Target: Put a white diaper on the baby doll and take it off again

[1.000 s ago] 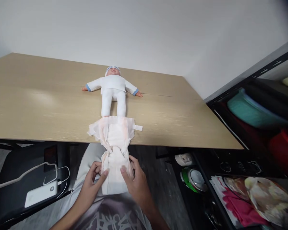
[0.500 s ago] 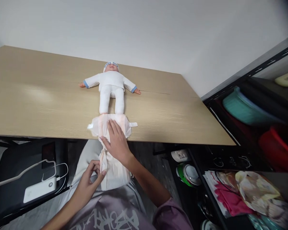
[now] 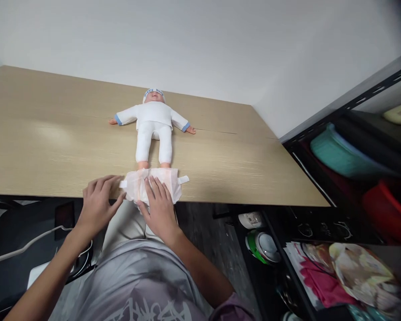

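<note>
A baby doll in white clothes and a cap lies on its back on the wooden table, feet toward me. Just below its feet a white diaper lies at the table's near edge, its tabs sticking out left and right. My right hand rests flat on the diaper's middle with fingers spread. My left hand lies flat on the table edge with its fingertips touching the diaper's left tab.
A white wall stands behind the table. To the right is a black shelf with teal and red tubs, bags and a green-lidded pot. A white cable lies at the lower left, beside my lap.
The diaper, which hung off the table edge over my lap, now lies on the table. My left hand has come up from my lap to the diaper's left tab.
</note>
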Motion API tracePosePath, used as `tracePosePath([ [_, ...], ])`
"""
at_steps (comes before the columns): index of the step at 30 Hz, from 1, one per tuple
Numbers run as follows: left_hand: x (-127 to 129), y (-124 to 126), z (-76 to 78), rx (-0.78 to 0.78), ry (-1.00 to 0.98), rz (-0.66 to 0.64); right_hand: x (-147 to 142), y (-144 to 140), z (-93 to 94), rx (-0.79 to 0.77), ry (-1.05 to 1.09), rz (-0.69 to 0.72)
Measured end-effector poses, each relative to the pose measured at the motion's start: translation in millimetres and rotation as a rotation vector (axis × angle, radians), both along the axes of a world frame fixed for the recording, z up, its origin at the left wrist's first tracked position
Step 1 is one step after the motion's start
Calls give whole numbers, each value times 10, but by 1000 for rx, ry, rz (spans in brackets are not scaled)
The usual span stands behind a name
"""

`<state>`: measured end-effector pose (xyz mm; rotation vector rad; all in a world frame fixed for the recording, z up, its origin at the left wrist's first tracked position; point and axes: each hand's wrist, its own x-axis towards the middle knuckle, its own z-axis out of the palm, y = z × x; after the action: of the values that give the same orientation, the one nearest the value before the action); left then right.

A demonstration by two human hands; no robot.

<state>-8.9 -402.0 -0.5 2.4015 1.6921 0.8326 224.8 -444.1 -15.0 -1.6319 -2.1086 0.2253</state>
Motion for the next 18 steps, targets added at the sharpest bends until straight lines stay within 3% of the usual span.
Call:
tracePosePath([
  [5,53,185,21,-73,-57,-35,-21,-69,-22,-10,7,4],
  [9,18,153,75,-135,-263,-85,-40,-80,-31,-2,9,-6],
  [14,-8,105,127,-397,-593,-104,-60,-74,-11,-2,10,-18],
  [18,18,140,149,-457,-665,-99,-72,-78,-11,-9,6,-27],
])
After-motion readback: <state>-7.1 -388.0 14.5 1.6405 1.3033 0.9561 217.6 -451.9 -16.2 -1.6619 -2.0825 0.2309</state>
